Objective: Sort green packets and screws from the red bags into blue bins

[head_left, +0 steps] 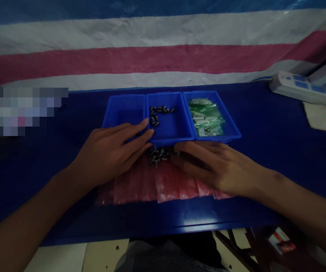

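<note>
- Left hand (pixel 110 151) lies flat and released, fingertips at the middle tray (pixel 176 130) rim.
- Right hand (pixel 216 166) rests flat, released, on red bags (pixel 165 187).
- Screws (pixel 158 154) (a small dark pile) sit between both hands on the desk (pixel 264 124).
- Green bags (pixel 206 117) fill the right tray.

Beside the blue trays (pixel 168 141), a pixelated patch (pixel 21 109) hides whatever lies to their left, both hands cover part of the red bags (pixel 165 187) before them, and the frame's right edge crops the white power strip (pixel 301 88).
</note>
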The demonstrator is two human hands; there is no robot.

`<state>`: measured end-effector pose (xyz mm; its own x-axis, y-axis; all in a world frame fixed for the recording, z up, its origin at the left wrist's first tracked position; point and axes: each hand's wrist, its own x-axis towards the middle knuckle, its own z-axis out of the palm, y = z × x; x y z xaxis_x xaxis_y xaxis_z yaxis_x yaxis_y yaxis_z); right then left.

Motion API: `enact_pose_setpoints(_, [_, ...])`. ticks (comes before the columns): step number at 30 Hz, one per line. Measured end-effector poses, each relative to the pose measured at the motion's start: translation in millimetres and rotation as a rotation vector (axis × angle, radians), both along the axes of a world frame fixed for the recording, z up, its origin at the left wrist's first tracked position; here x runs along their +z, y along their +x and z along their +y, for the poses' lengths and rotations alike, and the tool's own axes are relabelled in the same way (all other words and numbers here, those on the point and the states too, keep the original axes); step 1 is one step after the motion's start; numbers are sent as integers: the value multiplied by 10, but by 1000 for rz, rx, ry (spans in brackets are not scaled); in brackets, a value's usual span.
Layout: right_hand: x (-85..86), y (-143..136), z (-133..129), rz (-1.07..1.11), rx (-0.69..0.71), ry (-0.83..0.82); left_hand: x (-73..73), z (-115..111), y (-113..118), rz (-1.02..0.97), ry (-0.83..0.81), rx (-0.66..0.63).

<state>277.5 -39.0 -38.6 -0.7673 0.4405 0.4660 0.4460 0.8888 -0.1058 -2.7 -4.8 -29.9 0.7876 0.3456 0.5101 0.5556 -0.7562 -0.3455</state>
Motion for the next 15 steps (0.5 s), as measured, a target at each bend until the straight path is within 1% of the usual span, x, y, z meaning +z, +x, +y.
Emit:
enact_pose_setpoints(2, [38,-11,-26,233,-25,-267,-11,4,-4,-7,-6,-4])
enact_pose_setpoints(3, [61,-18,-40,332,-35,-374,-15,6,-5,-10,-6,-11])
enact_pose_setpoints(4, [86,-24,-51,409,-39,-435,-18,8,-6,-15,-4,-15])
enact_pose_setpoints(6, [131,-32,-64,513,-32,-481,-19,10,-4,-15,-13,-17])
enact_pose_setpoints(7, [148,-34,-63,548,-33,-547,-18,10,-1,-16,-12,-23])
enact_pose_setpoints(8, [159,-36,-57,574,-35,-676,-16,9,2,-16,-9,-28])
enact_pose_setpoints(11, [162,-36,-17,671,-38,-1222,-5,5,12,-19,14,-33])
enact_pose_setpoints(12, [159,-36,-2,730,-56,-1327,-1,4,13,-19,19,-30])
enact_pose_setpoints(13, [156,-35,11,809,-80,-1359,3,3,13,-16,17,-27])
enact_pose_setpoints(14, [156,-34,18,898,-111,-1339,7,2,12,-14,14,-23])
enact_pose_setpoints(15, [160,-31,20,975,-143,-1282,9,1,11,-12,11,-21])
